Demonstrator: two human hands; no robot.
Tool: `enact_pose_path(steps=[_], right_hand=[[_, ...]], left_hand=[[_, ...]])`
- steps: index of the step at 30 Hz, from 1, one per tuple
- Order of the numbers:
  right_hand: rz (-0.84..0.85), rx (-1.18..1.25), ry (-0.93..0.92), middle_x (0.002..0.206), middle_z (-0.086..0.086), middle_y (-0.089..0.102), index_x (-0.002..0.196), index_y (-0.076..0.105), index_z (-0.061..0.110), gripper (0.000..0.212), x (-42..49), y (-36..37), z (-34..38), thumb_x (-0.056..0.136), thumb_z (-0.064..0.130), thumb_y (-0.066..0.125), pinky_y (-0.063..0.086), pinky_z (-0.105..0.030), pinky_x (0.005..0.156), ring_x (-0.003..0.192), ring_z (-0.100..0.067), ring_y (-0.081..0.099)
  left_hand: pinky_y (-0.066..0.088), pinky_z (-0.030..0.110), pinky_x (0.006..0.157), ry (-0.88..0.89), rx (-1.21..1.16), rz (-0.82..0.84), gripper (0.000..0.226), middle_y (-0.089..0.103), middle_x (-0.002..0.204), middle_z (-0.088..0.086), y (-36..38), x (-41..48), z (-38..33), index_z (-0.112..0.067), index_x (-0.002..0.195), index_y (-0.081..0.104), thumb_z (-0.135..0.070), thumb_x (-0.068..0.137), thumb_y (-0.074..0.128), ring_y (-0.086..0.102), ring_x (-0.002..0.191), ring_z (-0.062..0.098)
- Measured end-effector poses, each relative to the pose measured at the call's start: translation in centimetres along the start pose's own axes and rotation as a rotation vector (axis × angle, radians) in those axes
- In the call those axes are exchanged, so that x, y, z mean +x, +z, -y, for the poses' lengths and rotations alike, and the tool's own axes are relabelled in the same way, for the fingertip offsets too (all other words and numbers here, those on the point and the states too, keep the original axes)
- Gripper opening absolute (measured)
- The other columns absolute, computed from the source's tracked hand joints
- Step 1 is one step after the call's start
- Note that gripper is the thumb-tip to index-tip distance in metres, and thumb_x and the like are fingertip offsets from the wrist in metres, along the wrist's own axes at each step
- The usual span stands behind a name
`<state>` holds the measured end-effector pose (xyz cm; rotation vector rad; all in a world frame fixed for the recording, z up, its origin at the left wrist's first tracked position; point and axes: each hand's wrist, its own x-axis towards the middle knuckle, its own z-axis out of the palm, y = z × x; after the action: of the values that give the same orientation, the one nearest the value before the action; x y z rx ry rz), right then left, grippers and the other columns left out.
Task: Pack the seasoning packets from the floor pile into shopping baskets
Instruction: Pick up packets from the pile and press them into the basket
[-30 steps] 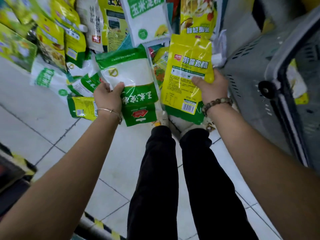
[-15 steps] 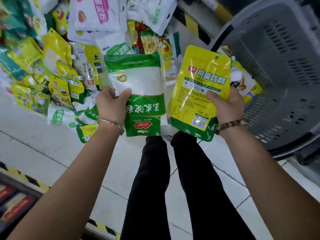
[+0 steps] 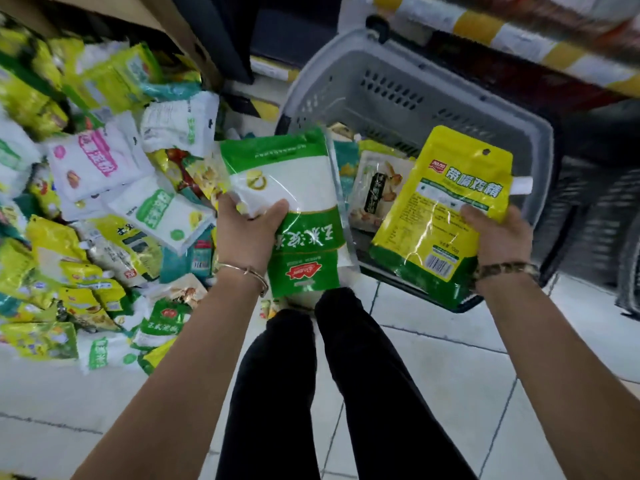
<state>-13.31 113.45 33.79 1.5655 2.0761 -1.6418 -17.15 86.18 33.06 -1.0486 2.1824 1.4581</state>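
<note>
My left hand (image 3: 247, 233) grips a green and white starch packet (image 3: 294, 188) by its left edge, held just left of the grey shopping basket (image 3: 408, 88). My right hand (image 3: 498, 237) grips a yellow and green seasoning packet (image 3: 440, 209) by its lower right side, above the basket's near rim. The basket lies tilted on the floor and holds a few packets (image 3: 377, 188) inside. The floor pile of packets (image 3: 104, 209) spreads to the left.
My black-trousered legs (image 3: 311, 375) stretch out on the white tiled floor (image 3: 450, 375) below the hands. A cardboard box (image 3: 166, 26) stands behind the pile. A yellow and white striped rail (image 3: 485, 26) runs at the top right. A dark basket (image 3: 606, 209) sits right of the grey one.
The view has swung right, bringing the grey basket's opening into view. Both hands have carried their packets toward the basket; the yellow one now hangs over its near rim.
</note>
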Motion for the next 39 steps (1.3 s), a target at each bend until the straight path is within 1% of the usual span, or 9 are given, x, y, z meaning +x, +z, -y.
enact_pose_path(steps=[4, 9, 13, 16, 22, 26, 31, 35, 39], right_hand=[[-0.061, -0.016, 0.028, 0.104, 0.000, 0.067, 0.116, 0.062, 0.005, 0.042, 2.6, -1.7, -0.6, 0.077, 0.014, 0.073, 0.052, -0.033, 0.085, 0.092, -0.017, 0.064], [-0.072, -0.058, 0.106, 0.082, 0.004, 0.062, 0.105, 0.061, 0.011, 0.020, 5.7, -1.2, -1.9, 0.086, 0.007, 0.064, 0.047, -0.024, 0.065, 0.066, -0.007, 0.060], [-0.097, -0.179, 0.152, 0.104, -0.012, 0.062, 0.117, 0.058, -0.002, 0.035, 8.7, -0.5, -3.8, 0.087, 0.014, 0.065, 0.037, -0.027, 0.069, 0.096, -0.028, 0.061], [-0.099, -0.295, 0.175, 0.120, -0.016, 0.060, 0.120, 0.056, -0.001, 0.039, 10.6, -0.3, -5.1, 0.088, 0.019, 0.064, 0.032, -0.026, 0.067, 0.110, -0.030, 0.057], [-0.087, -0.379, 0.154, 0.118, -0.017, 0.062, 0.118, 0.060, 0.001, 0.036, 14.7, 0.9, -8.4, 0.087, 0.018, 0.065, 0.034, -0.027, 0.068, 0.107, -0.031, 0.058], [-0.055, -0.418, 0.147, 0.114, -0.013, 0.064, 0.116, 0.062, 0.005, 0.036, 18.7, 2.8, -11.7, 0.085, 0.022, 0.067, 0.038, -0.026, 0.073, 0.104, -0.025, 0.059], [-0.003, -0.501, 0.044, 0.125, -0.013, 0.060, 0.123, 0.059, 0.007, 0.040, 24.4, 5.3, -15.5, 0.086, 0.023, 0.066, 0.041, -0.031, 0.090, 0.118, -0.028, 0.054], [0.026, -0.512, -0.008, 0.126, -0.010, 0.060, 0.124, 0.059, 0.008, 0.043, 28.2, 7.0, -18.9, 0.084, 0.023, 0.067, 0.040, -0.028, 0.091, 0.118, -0.025, 0.054], [-0.012, -0.357, -0.044, 0.118, -0.013, 0.064, 0.116, 0.061, 0.001, 0.037, 30.5, 8.3, -21.0, 0.082, 0.014, 0.069, 0.044, -0.025, 0.089, 0.111, -0.023, 0.058]], left_hand=[[0.045, 0.025, 0.069, 0.098, 0.081, 0.065, 0.047, 0.059, 0.087, 0.001, 4.0, 0.1, -1.7, -0.005, 0.108, 0.050, -0.021, 0.073, 0.078, 0.056, 0.074, 0.016], [0.045, 0.026, 0.078, 0.102, 0.200, 0.161, 0.054, 0.060, 0.102, 0.005, 8.5, 1.7, -2.0, -0.002, 0.115, 0.048, -0.021, 0.074, 0.077, 0.056, 0.089, 0.019], [0.049, 0.034, 0.084, 0.022, 0.321, 0.270, 0.050, 0.057, 0.095, 0.002, 12.1, 4.2, -0.5, -0.008, 0.111, 0.044, -0.024, 0.075, 0.075, 0.060, 0.093, 0.024], [0.048, 0.032, 0.089, -0.052, 0.302, 0.334, 0.057, 0.055, 0.097, 0.001, 14.6, 6.1, 0.8, -0.006, 0.120, 0.042, -0.016, 0.075, 0.075, 0.059, 0.099, 0.025], [0.049, 0.036, 0.094, -0.069, 0.281, 0.362, 0.066, 0.065, 0.110, 0.009, 20.4, 10.4, 4.5, -0.001, 0.118, 0.053, -0.013, 0.061, 0.082, 0.062, 0.101, 0.024], [0.046, 0.030, 0.096, -0.045, 0.324, 0.356, 0.061, 0.062, 0.117, 0.009, 24.7, 13.0, 6.8, -0.002, 0.122, 0.050, -0.010, 0.069, 0.080, 0.059, 0.107, 0.022], [0.029, 0.007, 0.069, 0.081, 0.422, 0.379, 0.052, 0.050, 0.110, 0.002, 30.0, 16.0, 9.4, -0.013, 0.113, 0.040, -0.017, 0.076, 0.076, 0.047, 0.099, 0.010], [0.042, 0.024, 0.087, 0.144, 0.471, 0.369, 0.066, 0.056, 0.118, 0.012, 33.0, 18.5, 11.9, -0.003, 0.121, 0.039, -0.021, 0.072, 0.079, 0.055, 0.108, 0.022], [0.046, 0.029, 0.092, 0.142, 0.438, 0.390, 0.070, 0.059, 0.117, 0.008, 35.0, 20.5, 14.0, -0.002, 0.123, 0.043, -0.019, 0.067, 0.082, 0.058, 0.106, 0.021]])
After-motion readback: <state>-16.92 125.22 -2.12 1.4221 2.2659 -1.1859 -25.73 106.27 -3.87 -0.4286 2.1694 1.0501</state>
